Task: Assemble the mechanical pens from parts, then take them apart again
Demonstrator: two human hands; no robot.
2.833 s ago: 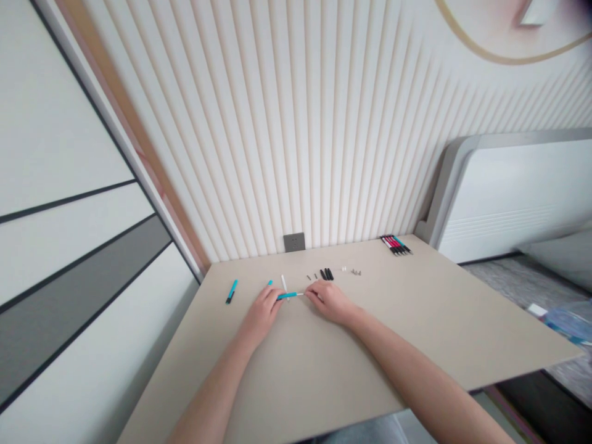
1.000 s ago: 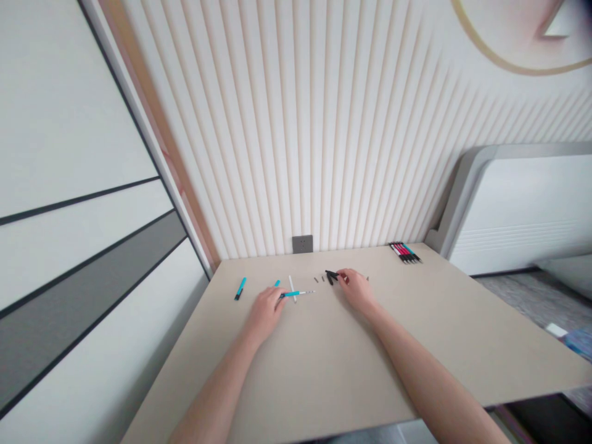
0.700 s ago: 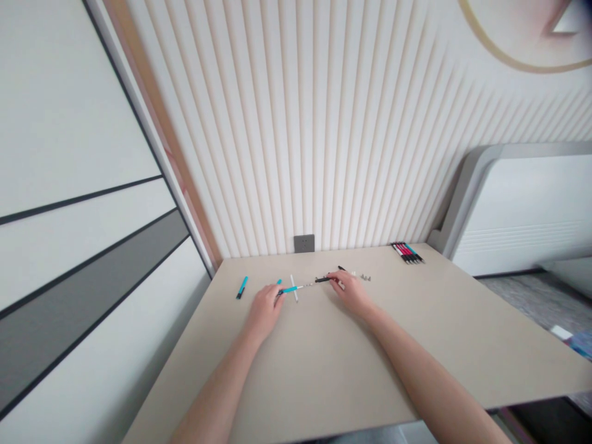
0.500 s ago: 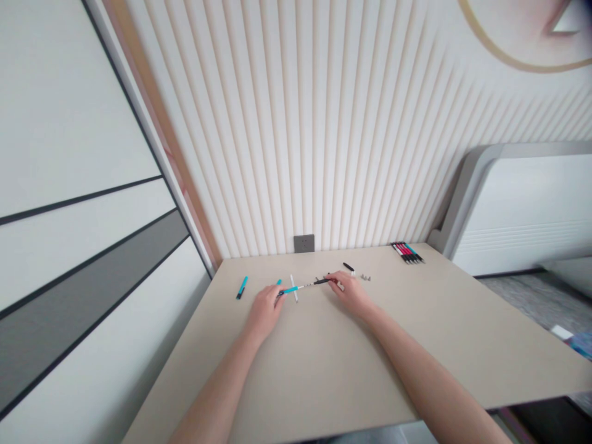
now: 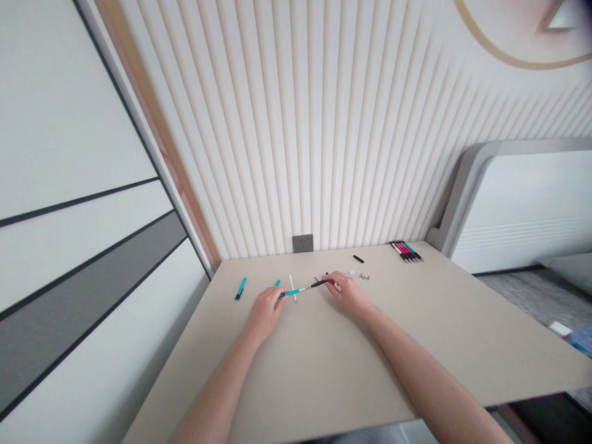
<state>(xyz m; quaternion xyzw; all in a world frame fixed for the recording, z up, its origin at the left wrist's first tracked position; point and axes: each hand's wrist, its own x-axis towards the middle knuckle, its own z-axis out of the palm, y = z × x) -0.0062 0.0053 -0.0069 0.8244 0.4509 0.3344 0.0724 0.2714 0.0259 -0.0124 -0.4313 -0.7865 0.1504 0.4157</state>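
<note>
My left hand (image 5: 267, 308) is closed round a teal pen barrel (image 5: 292, 292) with a dark end. My right hand (image 5: 345, 290) pinches a black pen part (image 5: 318, 284). A thin pale refill (image 5: 304, 288) spans the short gap between the two pieces, in line with both. Under and behind the barrel lies a white stick-like piece (image 5: 291, 280), and the tip of another teal piece (image 5: 277, 283) shows beside my left fingers. Small parts near my right fingertips are partly hidden. A teal and black pen part (image 5: 241, 288) lies further left.
Several assembled pens (image 5: 407, 251) lie in a row at the table's back right. Small grey pieces (image 5: 365, 277) and white bits (image 5: 352, 272) sit behind my right hand, with a loose black piece (image 5: 358, 259) beyond. A wall socket (image 5: 303, 243) is above the table's back edge.
The loose black piece behind my right hand has shifted back and to the right. The black part in my right hand is slightly closer to the teal barrel.
</note>
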